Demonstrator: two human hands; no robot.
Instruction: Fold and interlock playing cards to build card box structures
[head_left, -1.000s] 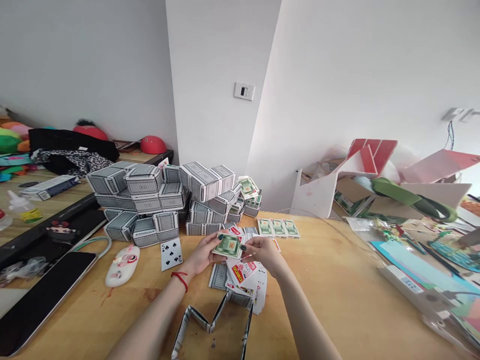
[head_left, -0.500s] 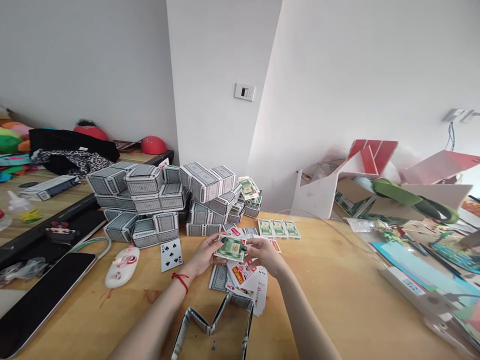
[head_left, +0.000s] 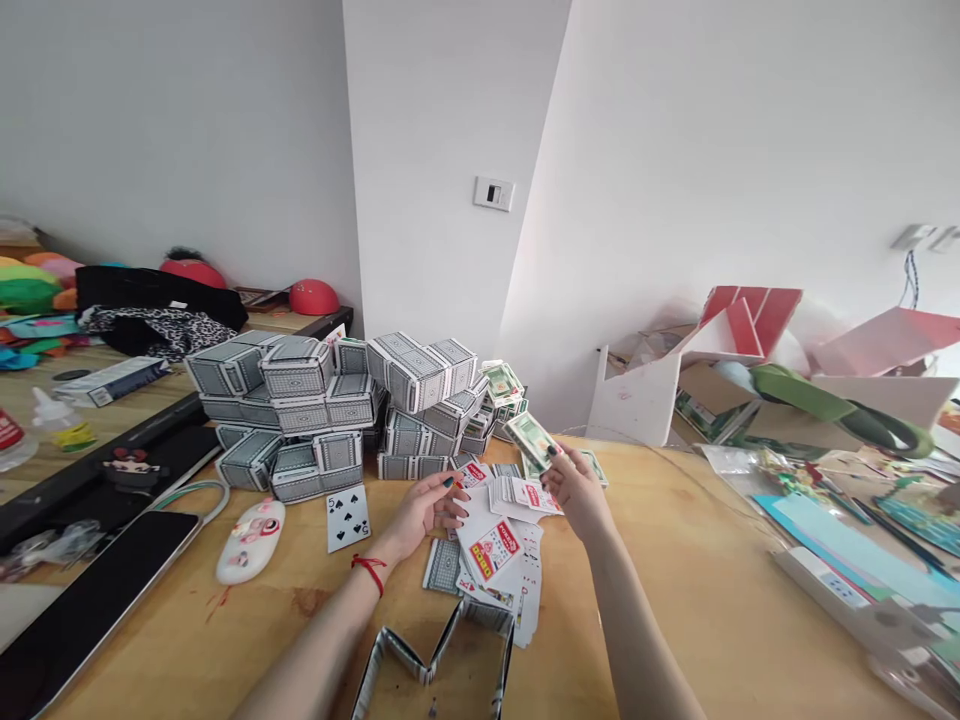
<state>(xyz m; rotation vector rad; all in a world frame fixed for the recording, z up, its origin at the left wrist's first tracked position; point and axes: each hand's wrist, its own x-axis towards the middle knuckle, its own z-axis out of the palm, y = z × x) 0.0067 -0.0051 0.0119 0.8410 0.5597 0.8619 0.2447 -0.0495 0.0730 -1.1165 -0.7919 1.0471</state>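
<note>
My right hand (head_left: 576,495) grips a green playing-card box (head_left: 531,438), raised and tilted above the green boxes at the back of the table. My left hand (head_left: 429,510) is empty, its fingers apart and loosely curled. Close to its fingertips lie loose playing cards (head_left: 525,560), spread in an overlapping pile, with a red-and-yellow poker card (head_left: 491,548) on top. A small stack of cards (head_left: 510,497) rests between the hands. Nearer to me stands a zigzag frame folded from cards (head_left: 450,635).
Behind the hands rises a stack of grey patterned card blocks (head_left: 322,410). A five of spades (head_left: 349,518), a white mouse (head_left: 251,540) and a black tablet-like slab (head_left: 105,610) lie to the left. A power strip (head_left: 847,595) and cluttered boxes (head_left: 720,400) are on the right.
My right hand has carried the green box away from the left hand, rightward and toward the back. My left hand has let go of it and stays over the loose cards.
</note>
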